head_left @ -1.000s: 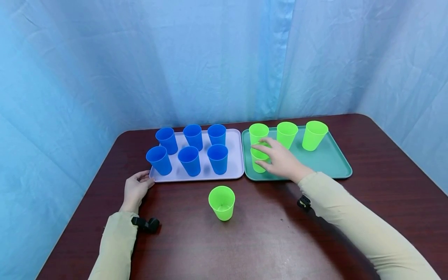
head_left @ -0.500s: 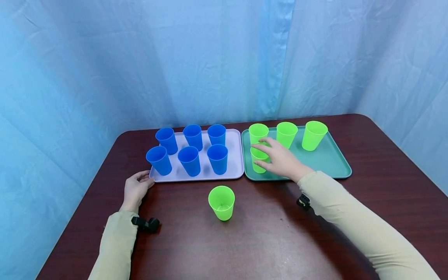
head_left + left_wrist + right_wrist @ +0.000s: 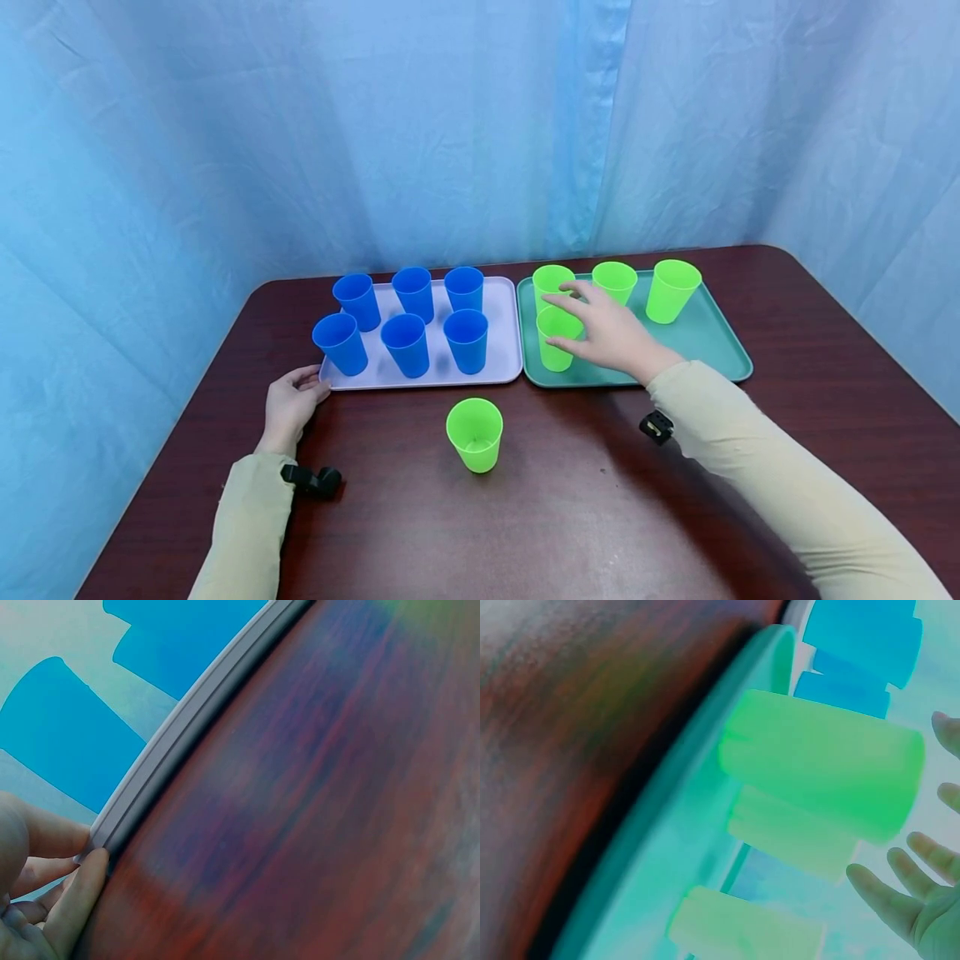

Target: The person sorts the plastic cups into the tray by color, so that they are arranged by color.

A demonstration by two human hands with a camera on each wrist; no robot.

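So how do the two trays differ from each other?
The purple tray holds six blue cups; the green tray holds four green cups. The left hand touches the purple tray's corner, while the right hand hovers open over the green tray. Both are rectangular and sit side by side.

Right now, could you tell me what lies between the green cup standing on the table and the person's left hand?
Only bare tabletop lies between the lone green cup and the left hand, as the head view shows.
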